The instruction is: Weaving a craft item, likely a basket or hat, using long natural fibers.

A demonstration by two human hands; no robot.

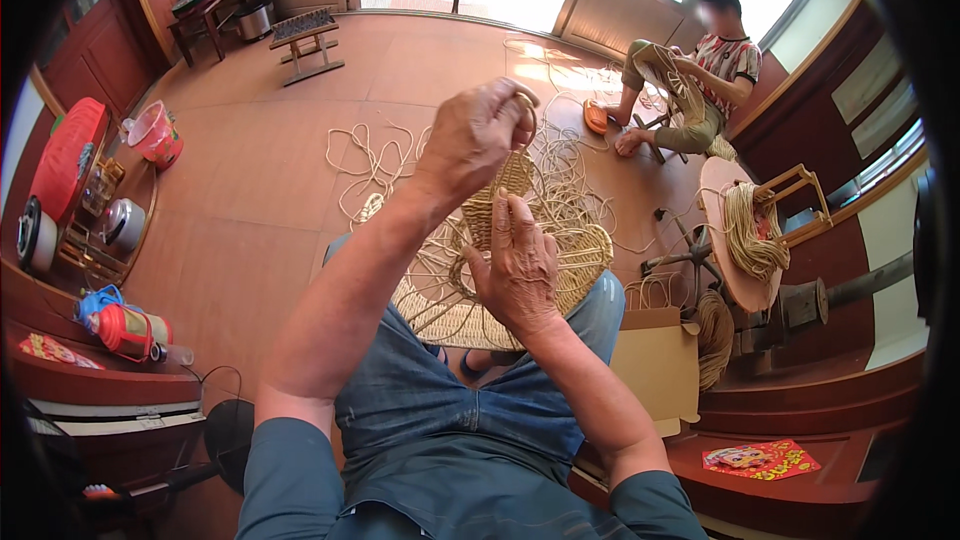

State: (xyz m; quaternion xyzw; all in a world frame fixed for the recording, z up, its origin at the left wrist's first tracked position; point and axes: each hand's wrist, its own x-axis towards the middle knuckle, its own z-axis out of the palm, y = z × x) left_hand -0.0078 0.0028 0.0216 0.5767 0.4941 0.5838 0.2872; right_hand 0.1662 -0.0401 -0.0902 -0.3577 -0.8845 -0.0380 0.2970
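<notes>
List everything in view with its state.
Woven piece: partly woven, strands loose.
Left hand: raised, fingers curled, apparently on cord.
Right hand: fingers partly extended, touching the woven piece.
Floor cord: loose, tangled.
Cord bundles: gathered in loops.
Cardboard box: open.
Red bucket: upright.
Co-worker: seated.

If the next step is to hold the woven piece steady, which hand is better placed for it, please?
Probably the right hand: it is already at the woven piece, fingers extended against it. The left hand is raised away, its fingers curled.
</notes>
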